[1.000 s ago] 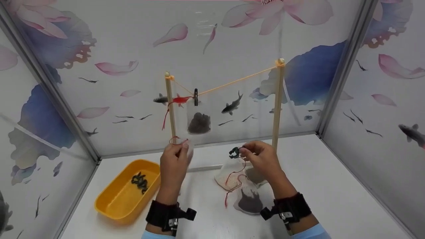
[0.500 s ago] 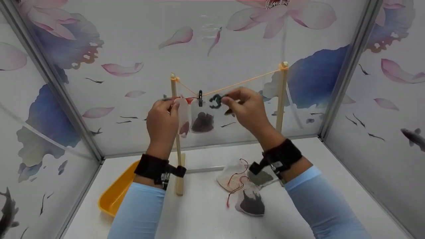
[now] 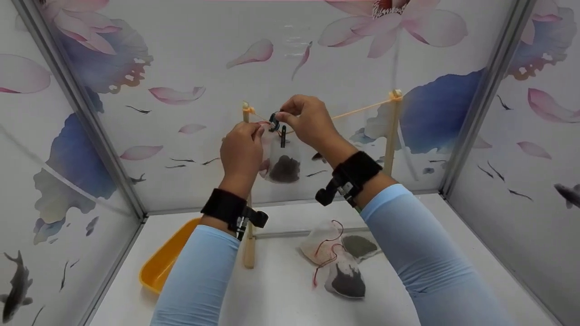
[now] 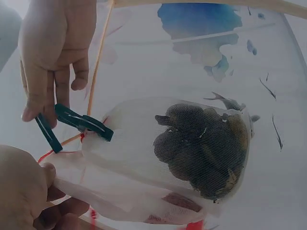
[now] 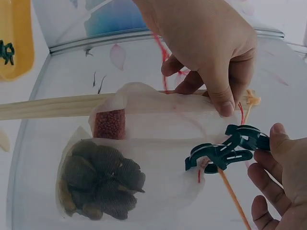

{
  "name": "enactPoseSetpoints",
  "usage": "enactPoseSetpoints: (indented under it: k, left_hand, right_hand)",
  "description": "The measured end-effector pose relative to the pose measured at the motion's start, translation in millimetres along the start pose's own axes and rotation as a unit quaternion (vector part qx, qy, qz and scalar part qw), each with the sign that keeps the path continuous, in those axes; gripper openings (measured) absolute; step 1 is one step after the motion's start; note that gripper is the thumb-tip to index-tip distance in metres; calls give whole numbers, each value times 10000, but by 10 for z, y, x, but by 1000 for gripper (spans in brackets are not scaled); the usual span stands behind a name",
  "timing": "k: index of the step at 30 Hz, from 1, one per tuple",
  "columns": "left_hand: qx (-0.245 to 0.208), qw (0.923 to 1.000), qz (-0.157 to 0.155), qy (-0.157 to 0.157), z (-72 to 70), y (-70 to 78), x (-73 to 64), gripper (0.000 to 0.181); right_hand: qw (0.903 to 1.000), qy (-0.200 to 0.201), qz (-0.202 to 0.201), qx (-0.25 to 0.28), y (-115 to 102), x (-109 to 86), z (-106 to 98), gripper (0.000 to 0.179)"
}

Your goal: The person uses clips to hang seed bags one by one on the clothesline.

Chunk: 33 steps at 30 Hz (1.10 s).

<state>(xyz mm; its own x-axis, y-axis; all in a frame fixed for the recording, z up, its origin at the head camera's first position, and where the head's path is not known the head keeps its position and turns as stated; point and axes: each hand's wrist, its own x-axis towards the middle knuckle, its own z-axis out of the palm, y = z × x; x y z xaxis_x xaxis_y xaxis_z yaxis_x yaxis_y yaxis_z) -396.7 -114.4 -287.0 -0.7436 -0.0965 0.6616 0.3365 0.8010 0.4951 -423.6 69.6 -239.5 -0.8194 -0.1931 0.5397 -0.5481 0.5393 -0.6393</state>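
Observation:
My left hand (image 3: 242, 147) pinches the top of a mesh drawstring bag (image 5: 158, 108) with reddish beads at its bottom. My right hand (image 3: 310, 117) grips a dark green clip (image 5: 247, 136) between thumb and fingers, its jaws close to the bag's mouth and the orange cord (image 3: 358, 111). Beside it a second green clip (image 5: 218, 155) fastens another mesh bag (image 4: 129, 124) to the cord; dark, lumpy pieces fill that bag's lower part. In the left wrist view the two bags hang side by side, partly overlapping.
Wooden posts (image 3: 392, 140) hold up the cord. On the white table lie several filled mesh bags (image 3: 346, 280) with red drawstrings, right of centre. A yellow basin (image 3: 158, 271), partly behind the left sleeve, stands at left; green clips (image 5: 7, 51) lie in it.
Both hands have risen from over the table to the cord, the left bringing the beaded bag and the right the clip. Now they are close together beside the hanging bag.

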Motion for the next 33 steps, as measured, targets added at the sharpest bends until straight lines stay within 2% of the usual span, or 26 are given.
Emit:
enactPoseSetpoints:
  k: [4,7,11,14,16,18,20,22,25,28,31,33]
  left_hand:
    - [74,9998,156,9,83,18,-33,26]
    - [39,9995,300,73,135,-11,-67,24]
    - [-71,9994,309,122,177,-60,-140,25]
    - [-239,9994,207,133,177,-95,-247,26]
    - [-375,9991,119,160,166,-146,-346,25]
    - [-483,9988,-16,119,155,-234,-458,24]
    - [-543,9982,-238,-27,150,-363,-574,24]
    - [-551,9966,-549,-266,150,-529,-692,25]
    - [-453,9899,-1126,-736,151,-832,-873,27]
    - [-325,9784,-1670,-1175,132,-1166,-1063,32]
    - [-217,9643,-2122,-1566,72,-1480,-1260,38]
    - [-112,9565,-2317,-1769,22,-1664,-1386,42]
  right_hand:
    - [9988,-403,241,-144,22,-15,0,21]
    - [9961,-763,352,-279,55,-39,-26,32]
    - [9925,-1029,485,-455,107,-88,-55,45]
    - [9940,-854,433,-527,153,-190,-77,50]
    - [9971,-568,61,-507,197,-300,-107,51]
    - [9967,-169,-568,-551,269,-432,-143,48]
    - [9891,291,-1289,-648,356,-590,-182,41]
    - [9766,710,-1885,-757,465,-763,-199,33]
    - [9608,1108,-2384,-881,666,-1056,-154,23]
    - [9563,1178,-2525,-883,907,-1370,-16,17]
    - [9625,920,-2394,-884,1131,-1684,161,16]
    - [9683,689,-2223,-909,1254,-1862,279,17]
